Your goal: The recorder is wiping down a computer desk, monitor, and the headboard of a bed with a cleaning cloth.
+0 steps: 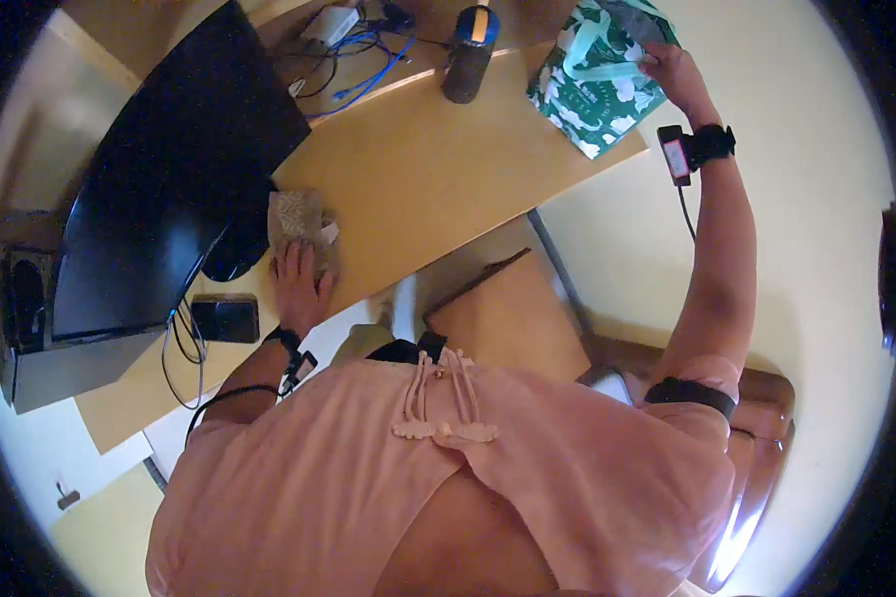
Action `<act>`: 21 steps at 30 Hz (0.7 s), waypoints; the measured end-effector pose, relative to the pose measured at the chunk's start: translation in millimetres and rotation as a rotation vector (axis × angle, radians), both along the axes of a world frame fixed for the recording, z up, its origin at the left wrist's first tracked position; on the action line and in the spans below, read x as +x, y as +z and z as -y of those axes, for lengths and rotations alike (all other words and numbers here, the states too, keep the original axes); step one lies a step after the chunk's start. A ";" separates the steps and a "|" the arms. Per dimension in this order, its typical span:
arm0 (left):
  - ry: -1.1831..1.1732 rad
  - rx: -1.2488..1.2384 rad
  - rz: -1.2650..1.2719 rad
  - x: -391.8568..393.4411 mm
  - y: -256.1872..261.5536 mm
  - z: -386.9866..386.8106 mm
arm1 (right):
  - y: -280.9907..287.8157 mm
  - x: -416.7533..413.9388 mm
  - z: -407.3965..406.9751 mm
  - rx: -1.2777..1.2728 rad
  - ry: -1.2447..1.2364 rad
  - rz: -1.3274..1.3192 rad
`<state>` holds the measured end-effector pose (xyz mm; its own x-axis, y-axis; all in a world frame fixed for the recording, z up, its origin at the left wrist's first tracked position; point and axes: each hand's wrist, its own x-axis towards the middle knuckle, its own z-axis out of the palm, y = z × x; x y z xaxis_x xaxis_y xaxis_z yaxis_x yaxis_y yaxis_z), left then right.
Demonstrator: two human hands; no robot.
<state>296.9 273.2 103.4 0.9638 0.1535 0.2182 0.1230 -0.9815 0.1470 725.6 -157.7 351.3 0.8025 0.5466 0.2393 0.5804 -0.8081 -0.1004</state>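
Note:
My right hand (674, 74) pinches the upper right edge of a green paper gift bag (605, 127) with white flowers and pale green ribbon handles. The bag is at the far right end of the wooden desk (418, 179), beside the wall. On the left, my left hand (300, 287) lies over the near end of a tissue pack (295, 213), a white tissue poking from its side. The fingers rest on the pack with the thumb to the right; whether they grip it is unclear.
A black monitor (172, 172) stands at the left beside a computer case (82, 366). A dark box (225, 319) lies near its cables. Further back are a dark bottle (469, 63), a blue cable (377, 78) and a white adapter (331, 26). An open drawer or cabinet panel (508, 321) is below the desk.

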 end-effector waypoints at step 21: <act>-0.307 -0.279 0.356 33.2 56.7 42.6 | 53.6 -189.3 -102.7 -0.129 0.159 0.243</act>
<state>330.1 230.6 160.2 0.8475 -0.0250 0.5302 -0.2682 -0.8821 0.3872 536.3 -55.0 404.8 0.6323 0.6990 0.3341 0.6950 -0.7023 0.1541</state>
